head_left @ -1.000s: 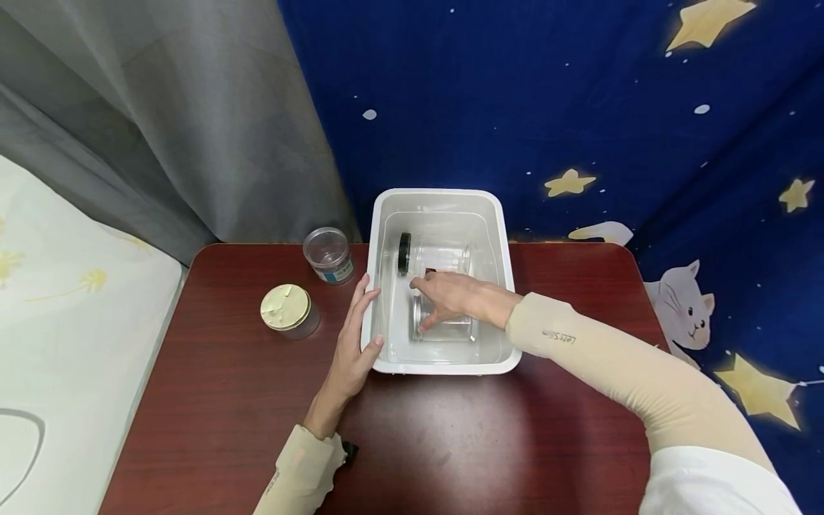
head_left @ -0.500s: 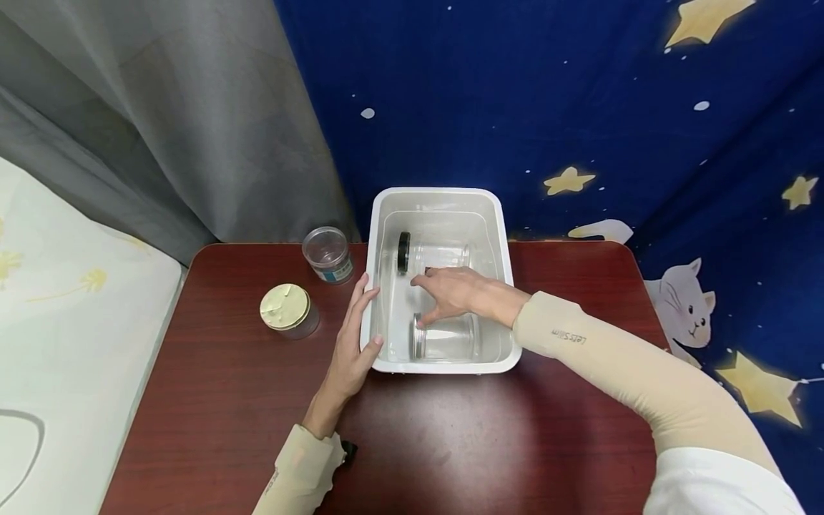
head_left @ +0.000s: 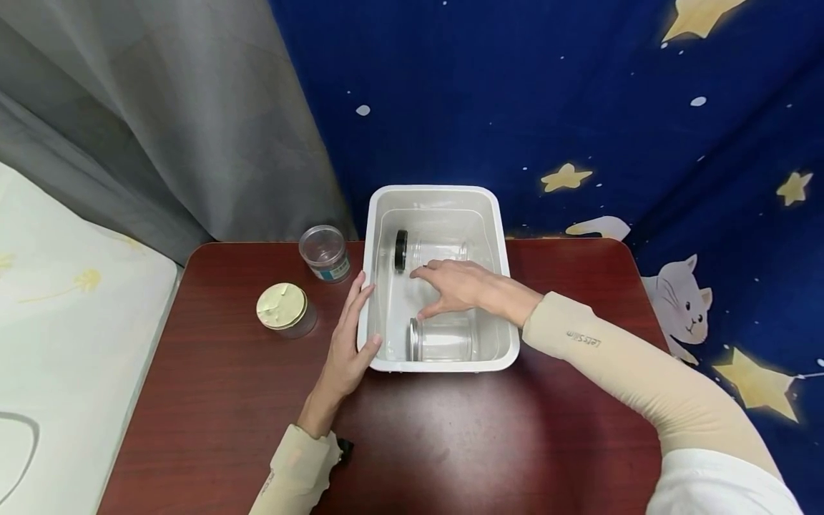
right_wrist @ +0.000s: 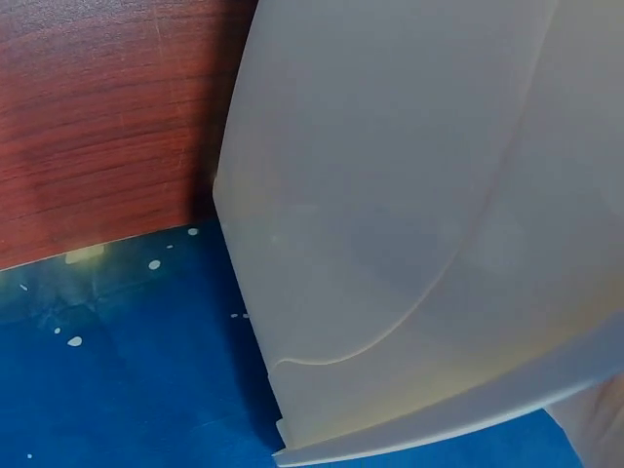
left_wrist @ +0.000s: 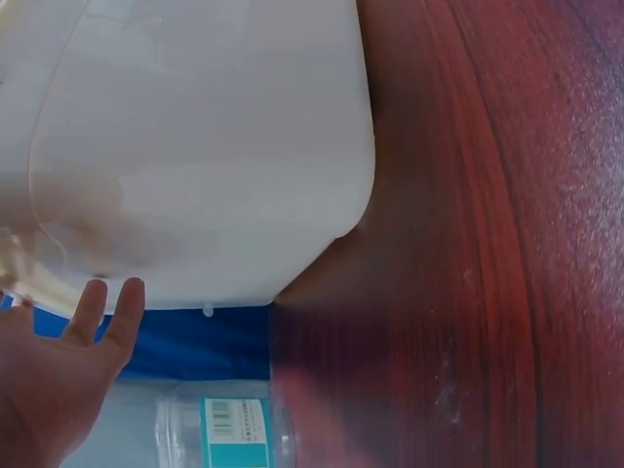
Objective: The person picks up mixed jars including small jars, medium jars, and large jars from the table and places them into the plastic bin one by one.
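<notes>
A white plastic bin [head_left: 434, 366] stands on the table. Inside it, a clear jar [head_left: 447, 340] lies on its side along the near wall. Farther back lies another clear jar [head_left: 440, 252] with a black lid [head_left: 401, 250] facing left. My right hand [head_left: 453, 286] is inside the bin between these jars, thumb and fingers spread apart, with no object in its grasp. Its thumb tip is just above the near jar's neck; the hand covers part of the far jar. My left hand [head_left: 347, 350] rests against the bin's left rim, fingers straight.
Left of the bin, an upright clear jar [head_left: 325, 254] with a blue label stands near the table's back edge. Nearer stands a jar with a gold foil top [head_left: 283, 306]. A grey curtain [head_left: 212, 129] and a blue starry curtain [head_left: 438, 93] hang behind the table [head_left: 450, 443].
The near jar has shifted toward the bin's front wall. My right hand has come away from it, moving slightly back. The left hand has stayed at the rim.
</notes>
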### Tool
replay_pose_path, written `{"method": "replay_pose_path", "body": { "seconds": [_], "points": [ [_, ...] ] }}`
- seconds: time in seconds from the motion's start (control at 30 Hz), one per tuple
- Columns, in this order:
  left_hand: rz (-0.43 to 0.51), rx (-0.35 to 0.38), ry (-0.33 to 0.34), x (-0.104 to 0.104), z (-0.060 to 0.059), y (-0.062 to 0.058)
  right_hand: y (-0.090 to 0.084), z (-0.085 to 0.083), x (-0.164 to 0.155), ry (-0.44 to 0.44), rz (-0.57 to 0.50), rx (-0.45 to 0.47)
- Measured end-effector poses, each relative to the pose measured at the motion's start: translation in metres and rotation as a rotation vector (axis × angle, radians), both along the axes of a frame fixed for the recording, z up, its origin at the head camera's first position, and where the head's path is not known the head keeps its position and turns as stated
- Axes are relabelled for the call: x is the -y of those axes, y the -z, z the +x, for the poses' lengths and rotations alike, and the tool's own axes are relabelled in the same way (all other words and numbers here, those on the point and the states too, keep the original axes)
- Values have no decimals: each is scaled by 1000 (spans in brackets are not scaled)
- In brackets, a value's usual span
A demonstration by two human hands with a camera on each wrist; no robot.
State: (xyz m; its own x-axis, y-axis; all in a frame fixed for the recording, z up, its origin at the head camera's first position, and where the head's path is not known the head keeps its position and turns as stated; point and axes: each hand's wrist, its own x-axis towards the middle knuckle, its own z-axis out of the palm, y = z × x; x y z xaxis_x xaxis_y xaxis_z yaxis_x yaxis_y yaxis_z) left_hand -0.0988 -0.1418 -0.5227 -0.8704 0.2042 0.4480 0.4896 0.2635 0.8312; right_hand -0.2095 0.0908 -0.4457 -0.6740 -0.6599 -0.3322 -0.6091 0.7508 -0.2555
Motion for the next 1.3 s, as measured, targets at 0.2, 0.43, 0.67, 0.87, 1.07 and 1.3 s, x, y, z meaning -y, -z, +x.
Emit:
{"method": "replay_pose_path", "body": {
  "seconds": [0.2, 0.43, 0.67, 0.87, 1.07, 1.3],
  "points": [
    [-56, -10, -9, 3, 2, -2, 0, 1, -3, 6, -26, -3],
    [20, -41, -46, 14, 3, -10, 0, 2, -5, -12, -49, -20],
    [55, -73, -99, 18, 3, -33, -7, 2, -14, -2, -89, -41],
    [52, -76, -113, 31, -6, -9, -12, 3, -23, 11, -157, -48],
    [56, -37, -110, 36, -7, 1, -15, 3, -28, 9, -187, -58],
    [53, -49, -145, 36, -7, -7, -20, 5, -33, -29, -236, -100]
  ]
}}
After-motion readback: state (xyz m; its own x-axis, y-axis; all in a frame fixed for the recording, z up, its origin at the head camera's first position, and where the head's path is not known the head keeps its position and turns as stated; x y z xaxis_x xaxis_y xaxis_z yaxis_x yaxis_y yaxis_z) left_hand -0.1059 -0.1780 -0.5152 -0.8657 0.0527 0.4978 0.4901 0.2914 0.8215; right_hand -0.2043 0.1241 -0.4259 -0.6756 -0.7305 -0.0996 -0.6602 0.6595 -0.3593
